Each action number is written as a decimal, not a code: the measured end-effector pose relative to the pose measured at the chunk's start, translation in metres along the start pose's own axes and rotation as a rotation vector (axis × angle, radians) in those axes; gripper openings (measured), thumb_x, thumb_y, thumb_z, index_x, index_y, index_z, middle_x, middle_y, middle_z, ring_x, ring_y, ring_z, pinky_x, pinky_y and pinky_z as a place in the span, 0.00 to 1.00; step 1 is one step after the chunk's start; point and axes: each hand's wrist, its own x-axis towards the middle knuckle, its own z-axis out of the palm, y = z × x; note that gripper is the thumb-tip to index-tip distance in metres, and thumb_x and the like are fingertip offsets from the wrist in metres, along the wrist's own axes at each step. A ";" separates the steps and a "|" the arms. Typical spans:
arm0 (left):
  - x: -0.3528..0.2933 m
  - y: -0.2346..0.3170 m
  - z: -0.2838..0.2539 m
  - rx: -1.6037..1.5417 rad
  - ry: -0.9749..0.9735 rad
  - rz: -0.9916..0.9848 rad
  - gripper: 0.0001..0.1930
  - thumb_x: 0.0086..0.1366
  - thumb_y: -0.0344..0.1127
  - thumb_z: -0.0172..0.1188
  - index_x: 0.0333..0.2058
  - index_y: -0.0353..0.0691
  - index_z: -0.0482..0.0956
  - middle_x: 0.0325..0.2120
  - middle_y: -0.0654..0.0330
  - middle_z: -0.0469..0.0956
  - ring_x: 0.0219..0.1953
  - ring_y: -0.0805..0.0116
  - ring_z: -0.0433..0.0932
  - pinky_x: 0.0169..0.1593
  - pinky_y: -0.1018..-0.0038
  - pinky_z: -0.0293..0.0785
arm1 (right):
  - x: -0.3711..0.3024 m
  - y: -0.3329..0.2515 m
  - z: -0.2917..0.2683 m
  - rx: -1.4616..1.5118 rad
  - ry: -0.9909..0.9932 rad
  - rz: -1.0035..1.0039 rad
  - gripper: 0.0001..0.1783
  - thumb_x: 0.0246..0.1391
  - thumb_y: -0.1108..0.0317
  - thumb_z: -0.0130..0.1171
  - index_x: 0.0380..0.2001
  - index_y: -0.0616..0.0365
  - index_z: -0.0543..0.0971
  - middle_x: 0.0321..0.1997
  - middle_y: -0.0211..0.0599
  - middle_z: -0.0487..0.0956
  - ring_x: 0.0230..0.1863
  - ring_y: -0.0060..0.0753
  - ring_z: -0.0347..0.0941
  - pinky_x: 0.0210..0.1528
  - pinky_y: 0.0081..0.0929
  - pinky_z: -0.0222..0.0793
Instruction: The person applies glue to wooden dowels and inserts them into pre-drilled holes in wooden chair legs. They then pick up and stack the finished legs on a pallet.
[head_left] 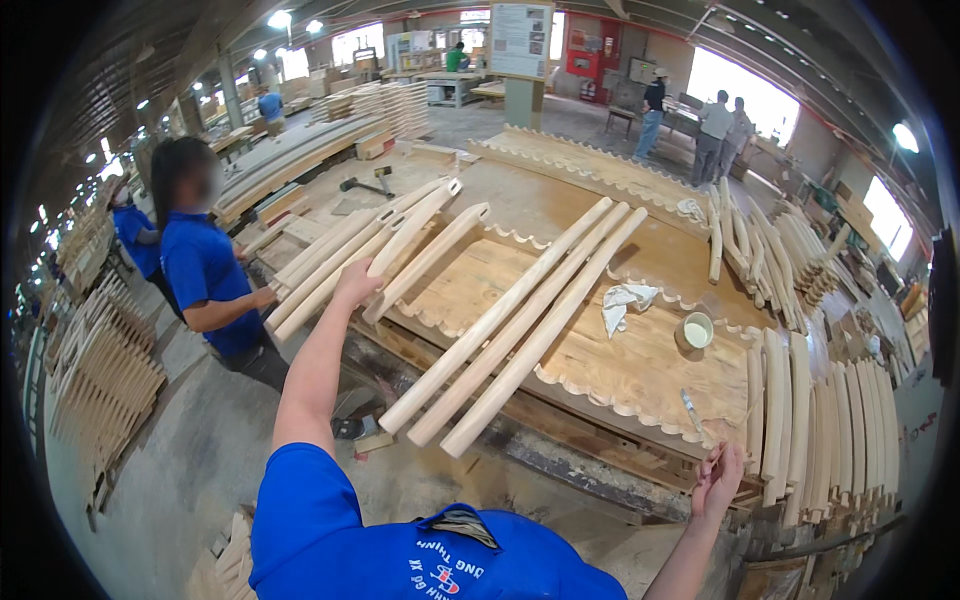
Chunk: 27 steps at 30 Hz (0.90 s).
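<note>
My left hand (357,284) is closed round the near end of a pale wooden leg (412,235) with a slot cut in its far end. More such legs lie beside it on the left, and another slotted leg (432,258) is just to its right. Three long smooth wooden legs (512,338) rest side by side across the scalloped wooden rack (436,318), their near ends jutting past its edge. By the rack's near right corner, my right hand (718,480) has loosely bent fingers, held apart with nothing visible in them. A small brush (691,409) lies close to it.
A bowl of pale liquid (694,331) and a white rag (627,306) sit on the rack. Wooden legs (858,425) are stacked at right. A co-worker in blue (212,265) stands at left, one hand at the legs there. Mallets (366,184) lie farther back.
</note>
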 end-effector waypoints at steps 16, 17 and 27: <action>-0.010 0.100 0.068 0.311 0.042 0.748 0.16 0.55 0.35 0.59 0.44 0.41 0.77 0.41 0.54 0.73 0.47 0.54 0.68 0.51 0.61 0.66 | -0.040 0.012 -0.003 0.056 0.140 0.041 0.06 0.59 0.68 0.51 0.33 0.58 0.71 0.23 0.29 0.70 0.16 0.16 0.60 0.15 0.14 0.51; -0.018 0.129 0.087 0.254 -0.055 0.793 0.16 0.56 0.35 0.59 0.44 0.40 0.77 0.40 0.53 0.74 0.46 0.54 0.69 0.51 0.61 0.66 | -0.039 0.006 -0.010 0.069 0.160 -0.002 0.06 0.59 0.68 0.51 0.33 0.58 0.72 0.23 0.29 0.71 0.17 0.17 0.60 0.15 0.14 0.51; -0.141 0.351 0.245 0.238 -0.643 1.122 0.21 0.56 0.43 0.59 0.48 0.42 0.75 0.42 0.51 0.74 0.48 0.54 0.70 0.52 0.64 0.67 | -0.094 -0.051 -0.143 -0.010 0.422 -0.133 0.05 0.59 0.69 0.50 0.33 0.58 0.71 0.24 0.29 0.70 0.17 0.17 0.61 0.16 0.15 0.53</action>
